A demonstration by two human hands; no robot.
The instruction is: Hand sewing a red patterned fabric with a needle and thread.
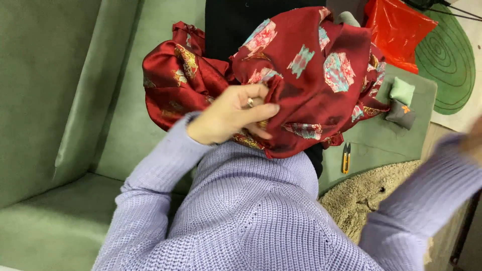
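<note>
My left hand [232, 114], with a ring on one finger, pinches a fold of dark red patterned silky fabric [306, 75] that lies bunched on my lap, over black trousers. The cloth carries pink, teal and gold motifs. My right arm in a lilac knit sleeve [427, 195] reaches off to the right; only a blurred bit of my right hand [474, 138] shows at the frame's edge, so what it holds is hidden.
I sit on a green sofa [55, 100]. Yellow-handled thread snips [346, 158] lie on the green seat beside my leg. A small grey and green pincushion [400, 105] rests further right. An orange plastic bag [396, 32] and beige shaggy rug [366, 195] lie beyond.
</note>
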